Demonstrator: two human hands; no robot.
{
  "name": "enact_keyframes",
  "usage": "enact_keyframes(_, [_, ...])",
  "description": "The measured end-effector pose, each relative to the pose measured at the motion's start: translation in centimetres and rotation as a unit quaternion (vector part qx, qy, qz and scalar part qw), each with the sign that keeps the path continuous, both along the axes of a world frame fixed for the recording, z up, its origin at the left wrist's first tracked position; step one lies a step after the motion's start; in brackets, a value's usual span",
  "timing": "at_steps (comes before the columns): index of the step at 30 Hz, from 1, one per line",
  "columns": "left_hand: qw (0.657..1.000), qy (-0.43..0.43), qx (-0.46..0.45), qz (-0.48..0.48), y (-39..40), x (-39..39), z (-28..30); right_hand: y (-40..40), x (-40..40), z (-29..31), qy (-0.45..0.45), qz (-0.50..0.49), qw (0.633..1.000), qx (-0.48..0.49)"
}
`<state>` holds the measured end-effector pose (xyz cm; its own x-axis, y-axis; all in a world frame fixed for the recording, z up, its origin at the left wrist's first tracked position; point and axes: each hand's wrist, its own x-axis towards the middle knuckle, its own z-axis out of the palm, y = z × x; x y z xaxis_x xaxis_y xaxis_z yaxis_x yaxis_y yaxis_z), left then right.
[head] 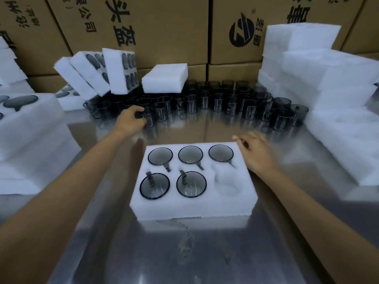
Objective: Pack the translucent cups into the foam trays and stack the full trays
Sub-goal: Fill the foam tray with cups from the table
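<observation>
Printed cardboard boxes (pixel 164 27) behind, seemingly steel, table (pixel 205 253).

Cups (pixel 190 107) smoky grey, see-thru; foam trays (pixel 190 203) white; boxes (pixel 164 27) brown w/ black print; table (pixel 184 253) silver.

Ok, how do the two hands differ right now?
The left hand reaches far back to the loose cups and grips one cup; the right hand holds no cup. The right hand sits by the tray's far right corner, its fingers loosely curled, while the left is well beyond the tray. Both are bare and over the steel table.
</observation>
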<state>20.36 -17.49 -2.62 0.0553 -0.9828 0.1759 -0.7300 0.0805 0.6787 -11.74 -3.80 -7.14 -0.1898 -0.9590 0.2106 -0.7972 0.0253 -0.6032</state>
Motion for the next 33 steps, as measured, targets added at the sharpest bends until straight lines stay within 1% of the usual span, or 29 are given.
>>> enact_keyframes(3, [0.998,-0.06,0.016,-0.005,-2.3,-0.5,-0.1,-0.5,-0.2,0.1,-0.012,-0.016,0.999,-0.026])
enact_keyframes(6, [0.996,-0.086,0.005,0.017,-2.9,-0.9,-1.2,-1.0,-0.3,0.1,-0.037,-0.032,0.998,-0.036])
enact_keyframes(8, [0.997,-0.072,0.007,0.028,-2.5,-0.8,-2.0,-1.1,-0.5,-0.1,-0.04,-0.035,0.998,-0.043])
enact_keyframes(11, [0.999,-0.026,0.004,0.022,-1.2,0.0,-2.6,-1.3,-0.7,-0.3,-0.052,-0.031,0.996,-0.06])
enact_keyframes(14, [1.0,0.01,0.013,-0.01,0.7,0.5,-1.9,-1.4,-0.7,-0.5,-0.069,-0.033,0.995,-0.066])
enact_keyframes(16, [0.999,0.03,0.002,-0.045,2.7,0.3,-0.6,-1.4,-0.8,-0.7,-0.084,-0.034,0.994,-0.057])
enact_keyframes(18, [0.995,0.057,-0.022,-0.082,5.1,-0.3,1.4,-1.4,-0.9,-0.6,-0.14,-0.032,0.989,-0.029])
enact_keyframes(20, [0.988,0.078,-0.051,-0.119,7.9,-1.7,3.6,-1.0,-0.8,0.7,-0.233,-0.023,0.972,0.013])
enact_keyframes(21, [0.985,0.087,-0.057,-0.137,9.3,-2.5,4.6,-0.5,-0.6,1.6,-0.272,-0.015,0.962,0.02])
enact_keyframes(22, [0.982,0.093,-0.056,-0.155,10.7,-3.3,5.5,0.1,-0.5,2.5,-0.288,0.001,0.957,0.009])
enact_keyframes(23, [0.979,0.095,-0.051,-0.172,12.1,-4.2,6.0,0.9,-0.2,3.5,-0.286,0.027,0.958,-0.011])
enact_keyframes(25, [0.974,0.085,-0.032,-0.209,14.8,-6.0,6.5,3.1,0.7,5.6,-0.272,0.11,0.955,-0.045])
enact_keyframes(28, [0.963,0.025,-0.025,-0.266,17.9,-8.7,5.9,6.1,2.6,7.9,-0.25,0.219,0.942,-0.045])
enact_keyframes(30, [0.959,-0.003,-0.051,-0.278,19.1,-10.4,5.0,7.0,3.1,8.5,-0.211,0.232,0.949,-0.038])
enact_keyframes(33, [0.965,0.004,-0.057,-0.257,19.8,-11.7,3.5,7.5,2.6,8.6,-0.196,0.197,0.96,-0.024])
